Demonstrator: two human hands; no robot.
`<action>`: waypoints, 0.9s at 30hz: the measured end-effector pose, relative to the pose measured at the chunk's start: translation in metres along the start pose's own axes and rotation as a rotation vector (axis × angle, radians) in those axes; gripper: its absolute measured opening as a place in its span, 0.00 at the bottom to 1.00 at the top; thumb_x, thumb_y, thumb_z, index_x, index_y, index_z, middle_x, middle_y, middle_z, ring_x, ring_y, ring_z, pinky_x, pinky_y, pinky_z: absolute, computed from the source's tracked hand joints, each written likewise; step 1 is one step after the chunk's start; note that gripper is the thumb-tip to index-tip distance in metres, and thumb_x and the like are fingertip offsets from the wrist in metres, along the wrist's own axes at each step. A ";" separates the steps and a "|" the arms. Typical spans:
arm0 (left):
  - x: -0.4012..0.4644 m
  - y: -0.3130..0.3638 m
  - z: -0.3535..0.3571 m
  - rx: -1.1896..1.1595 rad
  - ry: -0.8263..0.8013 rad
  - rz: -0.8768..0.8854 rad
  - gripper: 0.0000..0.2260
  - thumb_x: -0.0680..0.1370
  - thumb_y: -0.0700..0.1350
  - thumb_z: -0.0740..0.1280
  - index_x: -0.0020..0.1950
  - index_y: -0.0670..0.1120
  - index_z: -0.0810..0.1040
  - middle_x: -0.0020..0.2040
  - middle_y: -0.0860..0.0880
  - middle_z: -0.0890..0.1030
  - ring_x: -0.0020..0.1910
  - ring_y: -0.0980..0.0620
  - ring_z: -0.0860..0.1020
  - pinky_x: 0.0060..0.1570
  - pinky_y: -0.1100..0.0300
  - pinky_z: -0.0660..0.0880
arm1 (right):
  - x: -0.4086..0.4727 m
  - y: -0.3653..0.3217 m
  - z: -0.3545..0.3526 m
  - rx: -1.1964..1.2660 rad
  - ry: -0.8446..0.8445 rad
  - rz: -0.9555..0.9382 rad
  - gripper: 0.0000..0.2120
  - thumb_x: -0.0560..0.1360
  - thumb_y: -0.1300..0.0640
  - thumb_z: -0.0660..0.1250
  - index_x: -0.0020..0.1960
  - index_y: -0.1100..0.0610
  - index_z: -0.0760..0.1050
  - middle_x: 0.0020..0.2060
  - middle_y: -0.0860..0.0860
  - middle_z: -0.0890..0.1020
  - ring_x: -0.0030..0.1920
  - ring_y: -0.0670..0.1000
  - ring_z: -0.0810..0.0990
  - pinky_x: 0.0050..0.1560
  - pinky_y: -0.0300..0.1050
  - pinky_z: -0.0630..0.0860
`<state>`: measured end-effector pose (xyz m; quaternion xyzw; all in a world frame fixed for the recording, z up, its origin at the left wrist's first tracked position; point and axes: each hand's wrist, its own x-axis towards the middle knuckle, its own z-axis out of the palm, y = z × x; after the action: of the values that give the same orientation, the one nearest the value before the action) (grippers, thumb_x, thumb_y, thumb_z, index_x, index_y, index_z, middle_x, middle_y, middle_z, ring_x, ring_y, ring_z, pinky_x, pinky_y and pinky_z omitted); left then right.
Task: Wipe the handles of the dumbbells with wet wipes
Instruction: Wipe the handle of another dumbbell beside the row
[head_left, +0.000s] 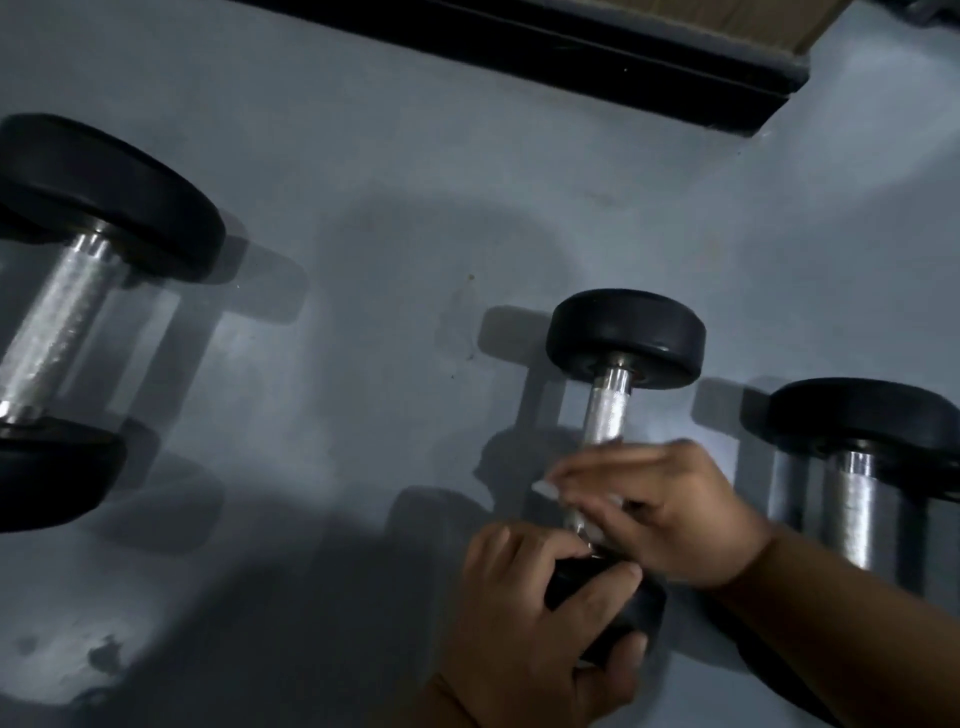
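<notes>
A small dumbbell (626, 338) with black round heads and a knurled silver handle (605, 415) lies on the grey floor in the middle right. My left hand (535, 613) grips its near black head. My right hand (670, 504) is curled over the lower part of the handle and holds a pale wet wipe (550, 489) against it; only an edge of the wipe shows past my fingers. The image is dim and blurred.
A larger dumbbell (57, 322) lies at the left edge, another dumbbell (857, 488) at the right, partly behind my right forearm. A black strip (571, 47) runs along the top beside a brown surface. Grey floor (363, 260) spreads between the dumbbells.
</notes>
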<state>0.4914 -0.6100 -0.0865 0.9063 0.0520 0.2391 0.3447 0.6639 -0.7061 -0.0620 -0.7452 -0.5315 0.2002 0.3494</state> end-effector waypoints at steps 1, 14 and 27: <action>0.001 0.001 0.000 0.008 -0.003 0.010 0.16 0.77 0.58 0.65 0.57 0.53 0.85 0.49 0.45 0.81 0.45 0.44 0.78 0.47 0.52 0.71 | 0.009 0.008 -0.006 -0.047 0.058 0.008 0.07 0.77 0.60 0.73 0.54 0.54 0.85 0.55 0.47 0.85 0.56 0.42 0.84 0.54 0.42 0.82; 0.000 0.013 0.005 0.004 -0.046 -0.032 0.15 0.75 0.58 0.69 0.58 0.54 0.85 0.49 0.47 0.81 0.46 0.45 0.79 0.50 0.51 0.73 | 0.008 0.018 -0.012 -0.029 0.122 0.022 0.07 0.78 0.60 0.72 0.54 0.53 0.85 0.55 0.48 0.85 0.56 0.43 0.84 0.56 0.42 0.82; -0.001 0.004 0.018 -0.094 -0.065 0.148 0.16 0.81 0.57 0.60 0.61 0.48 0.75 0.56 0.48 0.82 0.50 0.48 0.80 0.55 0.54 0.75 | 0.004 0.026 -0.028 -0.010 0.157 0.109 0.07 0.77 0.60 0.73 0.54 0.55 0.85 0.56 0.46 0.85 0.56 0.41 0.84 0.56 0.43 0.82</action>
<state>0.4985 -0.6240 -0.0955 0.8977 -0.0376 0.2367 0.3697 0.7011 -0.7156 -0.0620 -0.7881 -0.4620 0.1574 0.3750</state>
